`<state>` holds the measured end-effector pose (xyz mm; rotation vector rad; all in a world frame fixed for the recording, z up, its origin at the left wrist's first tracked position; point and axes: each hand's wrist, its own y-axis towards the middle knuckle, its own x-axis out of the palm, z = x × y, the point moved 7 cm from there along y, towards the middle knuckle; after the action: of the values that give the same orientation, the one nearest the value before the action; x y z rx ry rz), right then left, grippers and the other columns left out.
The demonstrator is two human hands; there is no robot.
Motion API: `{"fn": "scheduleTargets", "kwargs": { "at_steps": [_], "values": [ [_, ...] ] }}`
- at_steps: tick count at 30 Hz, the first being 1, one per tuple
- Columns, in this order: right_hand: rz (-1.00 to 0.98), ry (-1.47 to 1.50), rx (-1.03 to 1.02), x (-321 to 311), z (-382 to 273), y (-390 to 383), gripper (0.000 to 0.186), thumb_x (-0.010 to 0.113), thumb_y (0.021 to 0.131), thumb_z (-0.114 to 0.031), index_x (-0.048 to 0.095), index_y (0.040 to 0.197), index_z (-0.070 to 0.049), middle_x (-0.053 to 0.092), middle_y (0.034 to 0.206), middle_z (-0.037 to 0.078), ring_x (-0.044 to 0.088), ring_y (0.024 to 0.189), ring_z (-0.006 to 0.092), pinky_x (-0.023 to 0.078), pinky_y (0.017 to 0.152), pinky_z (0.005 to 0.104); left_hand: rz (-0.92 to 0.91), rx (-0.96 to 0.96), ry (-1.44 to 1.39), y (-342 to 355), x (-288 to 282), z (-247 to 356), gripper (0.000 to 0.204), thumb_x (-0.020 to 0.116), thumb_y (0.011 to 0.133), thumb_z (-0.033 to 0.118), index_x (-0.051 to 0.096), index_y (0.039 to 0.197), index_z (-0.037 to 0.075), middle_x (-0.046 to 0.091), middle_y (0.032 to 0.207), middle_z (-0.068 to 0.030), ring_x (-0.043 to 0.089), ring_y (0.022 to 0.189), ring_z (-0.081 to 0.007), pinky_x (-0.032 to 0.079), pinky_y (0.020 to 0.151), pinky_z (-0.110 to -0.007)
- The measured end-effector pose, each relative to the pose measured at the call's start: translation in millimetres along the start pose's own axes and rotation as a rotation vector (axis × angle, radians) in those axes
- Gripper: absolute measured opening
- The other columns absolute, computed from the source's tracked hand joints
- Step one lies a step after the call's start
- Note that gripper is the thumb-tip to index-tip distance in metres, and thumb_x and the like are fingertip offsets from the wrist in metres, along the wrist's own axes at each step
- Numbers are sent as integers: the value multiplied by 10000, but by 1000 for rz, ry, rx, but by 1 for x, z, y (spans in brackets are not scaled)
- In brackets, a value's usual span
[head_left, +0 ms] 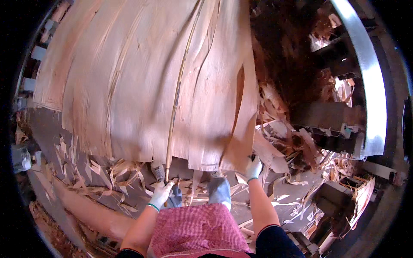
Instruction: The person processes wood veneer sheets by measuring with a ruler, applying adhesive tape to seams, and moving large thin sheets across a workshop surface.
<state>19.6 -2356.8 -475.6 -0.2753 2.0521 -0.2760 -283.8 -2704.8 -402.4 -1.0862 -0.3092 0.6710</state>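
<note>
My left hand (161, 193), in a white glove with a green cuff, is closed round the lower end of a long thin wooden stick (177, 92). The stick runs away from me over a wide pale sheet of wood veneer (142, 99), which is split lengthwise into several strips with ragged near ends. My right hand (254, 167), gloved the same way, is closed at the near right corner of the veneer. Its fingertips are partly hidden there, and the corner appears pinched between them.
Veneer scraps (124, 172) litter the floor around my shoes. More torn pieces (275, 146) heap up along the right, beside dark machinery (331, 114) and a bright curved metal rail (373, 86). A broad veneer strip (92, 213) lies at the lower left. A dark block (333, 198) stands lower right.
</note>
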Motion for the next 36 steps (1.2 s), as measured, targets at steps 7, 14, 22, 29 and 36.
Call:
{"fn": "scheduleTargets", "kwargs": {
  "at_steps": [7, 14, 22, 29, 36],
  "values": [
    [-230, 199, -271, -125, -189, -76, 144, 569, 832, -50, 598, 968, -11, 655, 845, 179, 644, 777, 207, 492, 722, 316, 287, 321, 557, -60, -44, 1, 403, 566, 892, 397, 598, 963, 1, 624, 804, -259, 610, 784, -433, 469, 689, -484],
    [-500, 207, -674, -82, -406, -171, 241, 619, 834, -149, 613, 1070, -103, 666, 910, 176, 665, 848, 338, 528, 735, 414, 208, 389, 381, -19, -42, 5, 349, 561, 907, 329, 586, 950, -16, 627, 823, -267, 608, 839, -446, 473, 698, -481],
    [-709, 67, -928, 112, -549, -259, 218, 582, 827, -188, 552, 983, -38, 631, 825, 217, 623, 800, 405, 490, 709, 486, 219, 711, 430, 26, -74, 16, 302, 582, 871, 250, 621, 874, -50, 621, 844, -292, 594, 852, -456, 456, 746, -519],
    [-743, 2, -879, 141, -562, -272, 221, 556, 840, -211, 566, 994, -54, 639, 847, 215, 622, 827, 405, 484, 714, 488, 171, 639, 460, -12, -101, 32, 336, 608, 848, 276, 629, 758, -47, 621, 815, -279, 595, 792, -460, 459, 725, -513],
    [-732, 358, -874, 92, -601, -333, 211, 544, 872, -167, 519, 1028, -27, 599, 940, 240, 574, 885, 440, 463, 759, 471, 421, 1027, 672, -78, -190, 57, 133, 605, 770, 158, 629, 818, 37, 592, 719, -203, 572, 718, -433, 442, 638, -508]
  ]
}}
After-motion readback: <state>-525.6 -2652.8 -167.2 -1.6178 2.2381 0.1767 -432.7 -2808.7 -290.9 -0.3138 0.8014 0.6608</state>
